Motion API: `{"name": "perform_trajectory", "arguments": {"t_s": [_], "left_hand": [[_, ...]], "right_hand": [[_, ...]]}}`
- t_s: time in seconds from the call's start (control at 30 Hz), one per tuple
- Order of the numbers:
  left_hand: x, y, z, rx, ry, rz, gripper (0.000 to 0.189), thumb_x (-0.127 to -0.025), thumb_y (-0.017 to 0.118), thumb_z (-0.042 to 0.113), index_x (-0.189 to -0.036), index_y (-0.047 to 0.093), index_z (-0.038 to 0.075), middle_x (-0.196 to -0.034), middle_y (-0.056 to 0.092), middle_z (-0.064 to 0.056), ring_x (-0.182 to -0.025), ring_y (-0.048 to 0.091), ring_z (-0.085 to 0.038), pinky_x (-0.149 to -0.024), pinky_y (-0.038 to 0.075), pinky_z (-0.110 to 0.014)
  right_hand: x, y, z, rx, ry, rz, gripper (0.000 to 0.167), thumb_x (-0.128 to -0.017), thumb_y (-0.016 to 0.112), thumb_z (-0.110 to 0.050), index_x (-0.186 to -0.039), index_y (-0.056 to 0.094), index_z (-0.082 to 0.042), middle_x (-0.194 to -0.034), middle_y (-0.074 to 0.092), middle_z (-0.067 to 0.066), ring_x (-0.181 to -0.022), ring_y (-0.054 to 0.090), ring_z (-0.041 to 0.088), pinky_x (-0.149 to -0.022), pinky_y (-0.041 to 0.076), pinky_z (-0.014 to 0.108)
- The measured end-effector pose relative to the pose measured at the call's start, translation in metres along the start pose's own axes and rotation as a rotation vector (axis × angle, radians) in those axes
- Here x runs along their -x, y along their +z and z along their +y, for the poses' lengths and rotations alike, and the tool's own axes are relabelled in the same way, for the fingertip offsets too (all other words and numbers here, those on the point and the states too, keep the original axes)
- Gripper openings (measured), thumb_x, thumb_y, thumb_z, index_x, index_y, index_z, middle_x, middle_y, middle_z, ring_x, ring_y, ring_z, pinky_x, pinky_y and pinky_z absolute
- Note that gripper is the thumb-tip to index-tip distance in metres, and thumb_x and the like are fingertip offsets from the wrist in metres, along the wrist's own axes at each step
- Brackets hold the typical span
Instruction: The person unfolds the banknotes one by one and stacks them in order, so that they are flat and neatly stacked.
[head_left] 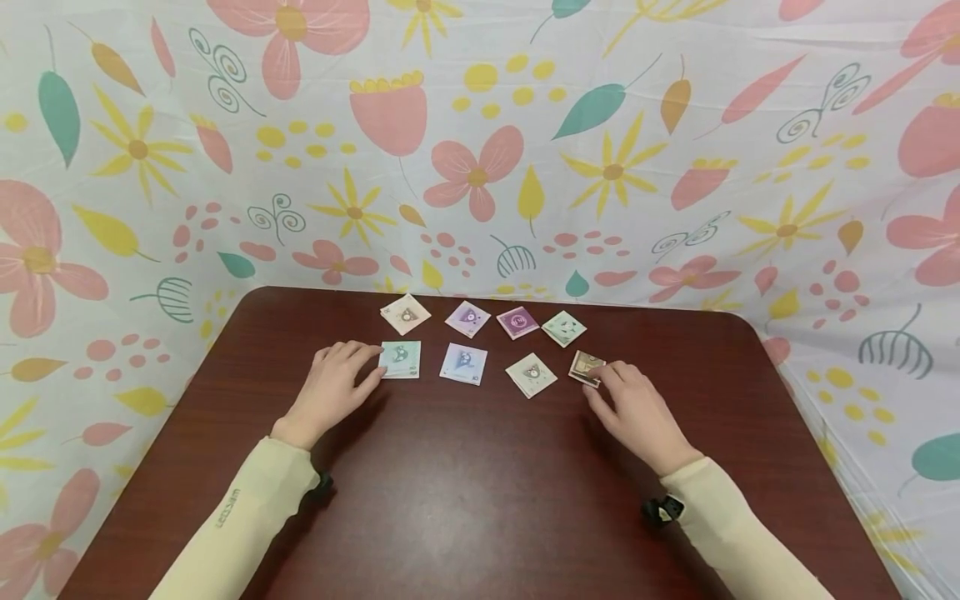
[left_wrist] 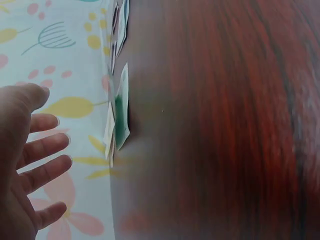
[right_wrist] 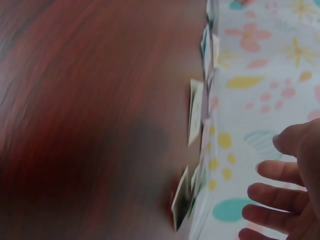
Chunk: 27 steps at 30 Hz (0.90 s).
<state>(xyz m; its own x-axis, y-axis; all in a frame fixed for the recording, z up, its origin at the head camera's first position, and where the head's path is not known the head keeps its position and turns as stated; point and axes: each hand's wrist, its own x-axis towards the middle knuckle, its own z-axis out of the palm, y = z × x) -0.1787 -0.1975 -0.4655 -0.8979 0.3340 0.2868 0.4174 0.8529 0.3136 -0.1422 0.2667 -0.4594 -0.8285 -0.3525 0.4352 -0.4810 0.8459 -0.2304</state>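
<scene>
My left hand (head_left: 333, 390) is at the left end of the front row, its fingertips beside a small green folded note (head_left: 402, 360). In the left wrist view its fingers (left_wrist: 47, 149) are spread, with nothing between them. At the other end, my right hand (head_left: 639, 412) overlaps a brown note (head_left: 583, 367) in the head view; I cannot tell whether it touches. The right wrist view shows loosely bent fingers (right_wrist: 275, 197) holding nothing. Between the hands lie a blue note (head_left: 463, 364) and a pale beige-green note (head_left: 531, 375).
Behind them runs a second row: a beige note (head_left: 407, 315), a light purple one (head_left: 468, 318), a dark purple one (head_left: 517, 322) and a green one (head_left: 564, 328). The dark red wooden table (head_left: 465, 483) meets a flower-patterned cloth (head_left: 480, 100) at its back edge.
</scene>
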Motion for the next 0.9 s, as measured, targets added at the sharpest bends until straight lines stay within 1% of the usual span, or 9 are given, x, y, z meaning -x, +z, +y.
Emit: {"name": "perform_trajectory", "arguments": {"t_s": [0.13,0.3,0.43,0.6,0.7,0.9], "left_hand": [[-0.004,0.007,0.000,0.019,0.018,-0.006,0.034,-0.101,0.069,0.029,-0.127,0.071,0.008,-0.118,0.070,-0.011,-0.112,0.062,-0.034,-0.101,0.041,-0.059],[-0.009,0.013,-0.002,0.023,0.022,-0.022,0.029,-0.101,0.070,0.026,-0.124,0.073,0.009,-0.116,0.070,-0.011,-0.109,0.063,-0.033,-0.098,0.043,-0.058],[-0.014,0.015,-0.004,0.030,0.020,-0.034,0.027,-0.101,0.071,0.025,-0.122,0.073,0.008,-0.116,0.069,-0.011,-0.106,0.063,-0.033,-0.092,0.046,-0.057],[-0.025,0.018,-0.005,0.053,0.001,-0.065,0.025,-0.101,0.070,0.024,-0.120,0.074,0.009,-0.114,0.069,-0.010,-0.105,0.063,-0.034,-0.086,0.048,-0.054],[-0.033,0.020,-0.009,0.060,-0.017,-0.087,0.023,-0.100,0.071,0.021,-0.119,0.074,0.008,-0.112,0.069,-0.012,-0.103,0.063,-0.035,-0.084,0.049,-0.054],[-0.048,0.023,-0.017,0.040,-0.048,-0.134,0.027,-0.096,0.077,0.018,-0.119,0.074,0.004,-0.109,0.068,-0.014,-0.097,0.063,-0.033,-0.079,0.052,-0.050]], "right_hand": [[-0.002,0.005,-0.012,-0.023,-0.028,-0.014,0.016,-0.096,0.072,-0.017,-0.106,0.069,-0.005,-0.098,0.067,0.009,-0.091,0.061,0.031,-0.083,0.051,0.049],[-0.001,0.012,-0.026,-0.063,-0.047,-0.037,0.015,-0.096,0.072,-0.018,-0.106,0.071,-0.006,-0.100,0.070,0.007,-0.097,0.064,0.028,-0.087,0.053,0.047],[-0.001,0.019,-0.037,-0.081,-0.070,-0.053,0.014,-0.096,0.072,-0.018,-0.105,0.072,-0.007,-0.100,0.071,0.005,-0.099,0.066,0.026,-0.089,0.054,0.045],[-0.001,0.027,-0.048,-0.066,-0.102,-0.068,0.013,-0.094,0.075,-0.017,-0.103,0.071,-0.007,-0.098,0.070,0.003,-0.094,0.065,0.025,-0.085,0.054,0.043],[-0.001,0.032,-0.054,-0.056,-0.122,-0.080,0.013,-0.094,0.076,-0.017,-0.102,0.071,-0.008,-0.097,0.069,0.003,-0.091,0.064,0.024,-0.082,0.054,0.042],[-0.002,0.039,-0.064,-0.076,-0.171,-0.087,0.008,-0.096,0.073,-0.018,-0.101,0.072,-0.012,-0.097,0.068,-0.002,-0.090,0.063,0.019,-0.084,0.053,0.038]]}}
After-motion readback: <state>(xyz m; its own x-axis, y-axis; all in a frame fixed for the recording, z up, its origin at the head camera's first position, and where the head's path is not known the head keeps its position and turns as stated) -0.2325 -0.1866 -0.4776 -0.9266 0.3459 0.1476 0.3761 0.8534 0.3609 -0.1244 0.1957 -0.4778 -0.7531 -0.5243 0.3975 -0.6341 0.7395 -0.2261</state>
